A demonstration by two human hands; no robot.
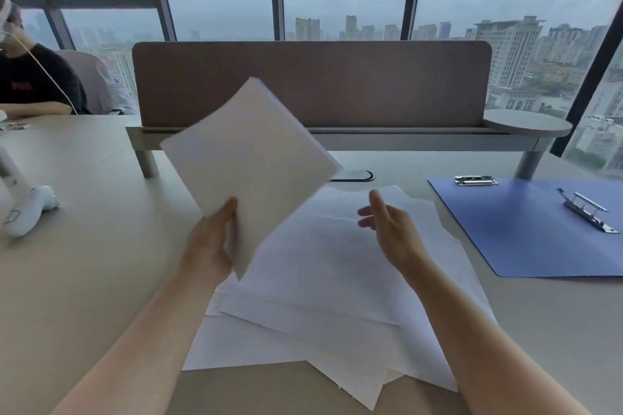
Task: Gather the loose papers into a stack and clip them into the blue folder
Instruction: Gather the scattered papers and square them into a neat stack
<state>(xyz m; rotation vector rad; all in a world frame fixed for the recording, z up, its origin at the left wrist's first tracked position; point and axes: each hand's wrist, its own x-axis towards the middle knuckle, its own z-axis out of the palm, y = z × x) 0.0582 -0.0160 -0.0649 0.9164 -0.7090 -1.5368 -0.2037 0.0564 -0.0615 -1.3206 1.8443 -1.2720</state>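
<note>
Gripping a tilted stack of white paper sheets [249,158], the left hand [210,246] is closed; the right hand [391,229] hovers open, empty, above loose white sheets [323,296] on the beige desk [84,262]. The open blue folder [526,229] lies at 3 o'clock.

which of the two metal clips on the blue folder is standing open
The long clip on the blue folder's right side; its lever is raised, while the small clip lies flat.

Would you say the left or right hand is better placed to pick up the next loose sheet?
Right. The right hand is open above the loose sheets; the left hand holds the stack.
</note>
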